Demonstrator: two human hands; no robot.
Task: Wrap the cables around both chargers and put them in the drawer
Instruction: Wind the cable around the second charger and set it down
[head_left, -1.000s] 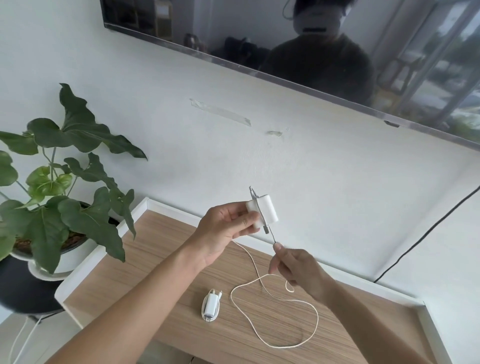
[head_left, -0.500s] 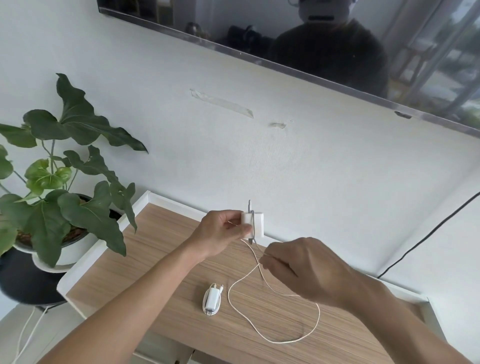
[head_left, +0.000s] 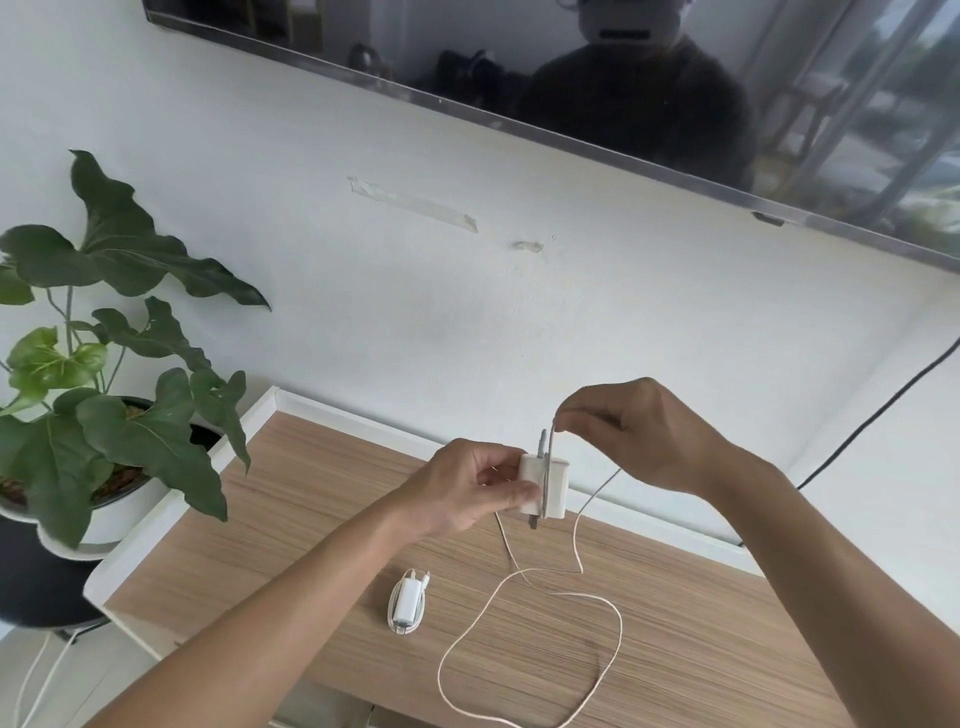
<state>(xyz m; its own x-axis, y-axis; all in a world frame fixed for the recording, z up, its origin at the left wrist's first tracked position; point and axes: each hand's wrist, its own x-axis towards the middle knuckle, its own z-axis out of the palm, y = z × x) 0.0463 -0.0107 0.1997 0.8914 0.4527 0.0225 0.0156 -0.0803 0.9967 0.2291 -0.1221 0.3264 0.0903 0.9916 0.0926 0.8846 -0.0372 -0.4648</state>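
My left hand (head_left: 467, 491) grips a white charger block (head_left: 556, 488) in the air above the wooden cabinet top (head_left: 291, 525). A turn of its white cable (head_left: 576, 540) runs over the block. My right hand (head_left: 649, 431) pinches that cable just above the block, up and to the right. The rest of the cable hangs down and lies in a loose loop on the wood. A second white charger (head_left: 408, 605), its cable wound tightly around it, lies on the cabinet top below my left hand. No drawer is visible.
A potted plant (head_left: 104, 364) in a white pot stands left of the cabinet on a dark stool. A wall-mounted television (head_left: 571, 78) hangs above. A black cable (head_left: 878, 410) runs down the right wall. The cabinet has a raised white rim (head_left: 353, 410).
My right hand rose from below the charger to above it, carrying the cable up and over the block. The loop on the wood has shrunk slightly.
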